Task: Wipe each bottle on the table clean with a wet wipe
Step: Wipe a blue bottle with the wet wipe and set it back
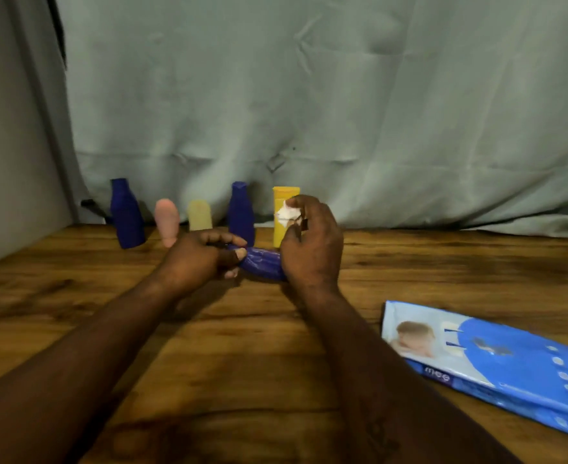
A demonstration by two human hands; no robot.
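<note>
Standing upright beyond the left hand (199,259), along the back of the desk (75,296), are a dark blue bottle (127,216), a pink bottle (167,226) and a pale yellow bottle (200,216). The left hand curls its fingers round one end of a ribbed blue bottle (264,264) held sideways, its other end hidden behind the right hand (312,239). Beyond the gap between the hands stands a second dark blue bottle (241,212). The right hand pinches a crumpled white wet wipe (287,212) in its fingertips, with a yellow bottle (281,229) upright just behind it. A blue wipes pack (490,356) lies well right of that hand, nearer the person.
</note>
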